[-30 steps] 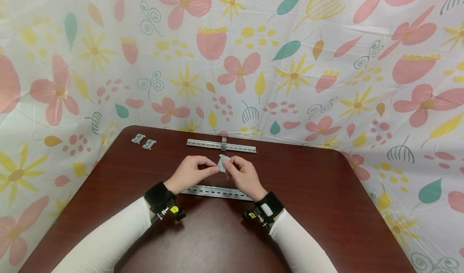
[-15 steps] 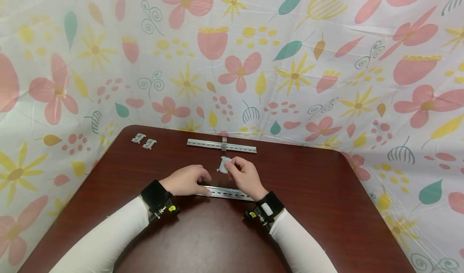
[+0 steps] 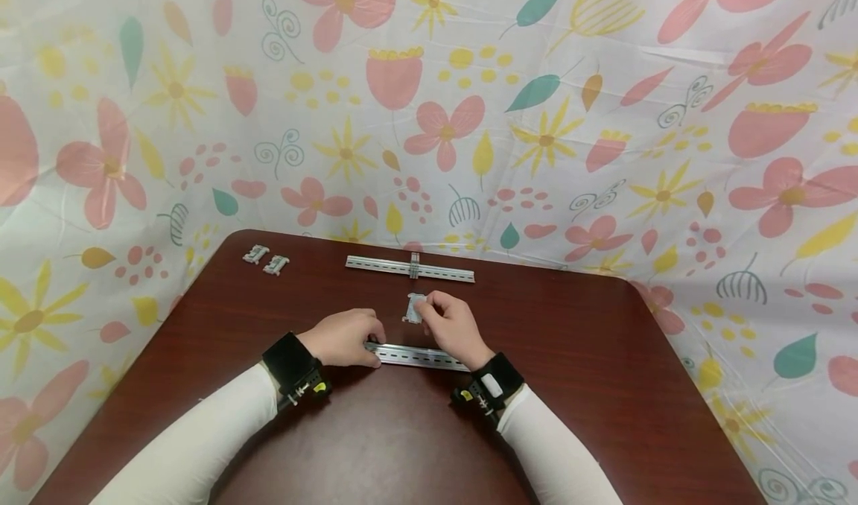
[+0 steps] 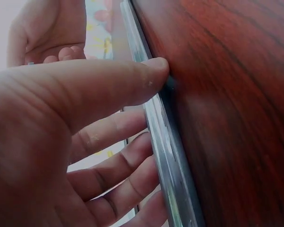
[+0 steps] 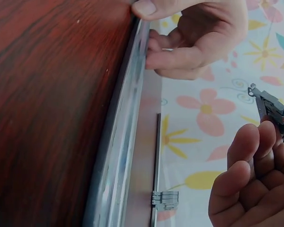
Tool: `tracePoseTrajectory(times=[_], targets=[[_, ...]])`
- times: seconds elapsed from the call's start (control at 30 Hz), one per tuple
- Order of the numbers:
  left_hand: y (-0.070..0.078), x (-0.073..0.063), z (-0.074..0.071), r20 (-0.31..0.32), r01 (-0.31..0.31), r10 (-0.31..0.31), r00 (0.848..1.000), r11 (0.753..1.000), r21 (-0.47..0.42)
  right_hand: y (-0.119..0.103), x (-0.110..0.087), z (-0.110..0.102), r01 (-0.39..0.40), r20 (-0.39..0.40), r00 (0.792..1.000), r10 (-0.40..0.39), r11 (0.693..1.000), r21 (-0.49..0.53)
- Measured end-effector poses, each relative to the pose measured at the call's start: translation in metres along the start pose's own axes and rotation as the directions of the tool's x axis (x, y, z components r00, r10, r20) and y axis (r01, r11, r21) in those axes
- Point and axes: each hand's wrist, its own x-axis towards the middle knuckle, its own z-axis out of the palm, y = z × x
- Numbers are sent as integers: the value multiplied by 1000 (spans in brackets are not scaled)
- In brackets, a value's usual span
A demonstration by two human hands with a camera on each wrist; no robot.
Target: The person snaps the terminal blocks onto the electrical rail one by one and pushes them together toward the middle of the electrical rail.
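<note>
Across the table in front of me lies a slotted metal DIN rail (image 3: 418, 357), its right part partly behind my right wrist. My left hand (image 3: 343, 339) grips it near the left end. In the left wrist view the thumb lies on the near edge of the rail (image 4: 165, 146), and the fingers are along the far side. My right hand (image 3: 456, 326) pinches a grey terminal block (image 3: 412, 309) between thumb and fingers, apart from the rail and just beyond it. The right wrist view shows this terminal block (image 5: 270, 105) edge-on, partly covered by fingers.
Farther back lies a second DIN rail (image 3: 375, 266) with a few terminal blocks (image 3: 414, 265) clipped near its middle. Two loose terminal blocks, one (image 3: 256, 254) beside the other (image 3: 275, 265), lie at the table's back left. A flowered curtain (image 3: 442, 118) hangs behind the table.
My left hand has let go of the terminal block, moved down and left, and taken hold of the near rail. The right hand keeps the block, now turned somewhat and slightly lower.
</note>
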Motion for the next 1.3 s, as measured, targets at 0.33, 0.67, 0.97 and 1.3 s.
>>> tracePoseTrajectory(times=[0.33, 0.67, 0.97, 1.3], targets=[[-6, 2, 4, -15, 29, -30, 999, 999, -31, -2, 7, 0, -61, 50, 996, 67, 991, -120], [-7, 2, 3, -4, 14, -14, 1000, 998, -54, -10, 21, 12, -144, 147, 972, 183, 959, -243], [-7, 4, 5, -9, 20, -21, 1000, 999, -45, -20, 29, 20, -144, 219, 944, 247, 905, -399], [-7, 2, 5, -9, 24, -24, 1000, 998, -54, -13, 29, 25, -111, 285, 919, 273, 871, -478]])
